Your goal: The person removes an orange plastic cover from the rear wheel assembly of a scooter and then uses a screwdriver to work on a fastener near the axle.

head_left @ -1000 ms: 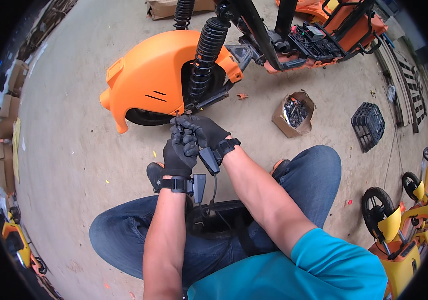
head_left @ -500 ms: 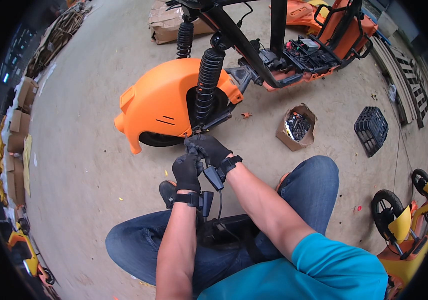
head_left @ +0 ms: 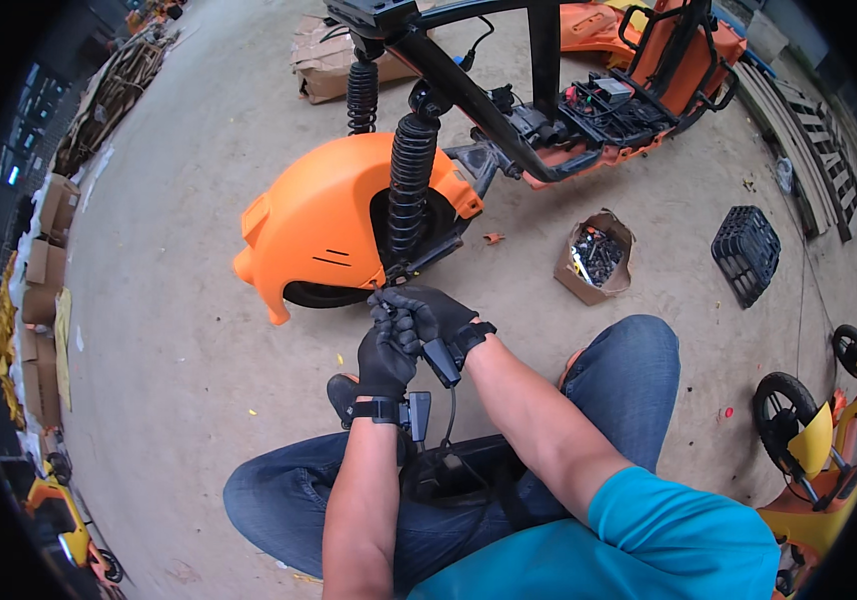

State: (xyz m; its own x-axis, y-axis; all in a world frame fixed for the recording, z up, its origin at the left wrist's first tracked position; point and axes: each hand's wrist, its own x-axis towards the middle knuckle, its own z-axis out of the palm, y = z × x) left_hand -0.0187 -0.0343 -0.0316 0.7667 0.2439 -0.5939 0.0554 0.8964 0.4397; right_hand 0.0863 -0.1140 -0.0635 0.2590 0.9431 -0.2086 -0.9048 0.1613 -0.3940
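My left hand, in a black glove, has its fingers curled round a small dark item at the lower corner of the orange wheel fender, too hidden to name. My right hand, also gloved, is closed just above and right of it, against my left fingers, with its fingertips by that same corner. What it holds is hidden. The fender covers a black wheel beside a coiled black shock absorber, on a part-built scooter with a black frame.
A cardboard box of small parts and a black plastic crate lie to the right. Wooden slats lie beyond. Yellow scooters stand at the lower right. Cardboard lines the left edge, and a carton lies behind.
The view has shifted, so the scooter and my hands appear lower and further right. Both hands stay closed together at the fender's lower corner, with only slight movement of the fingers.
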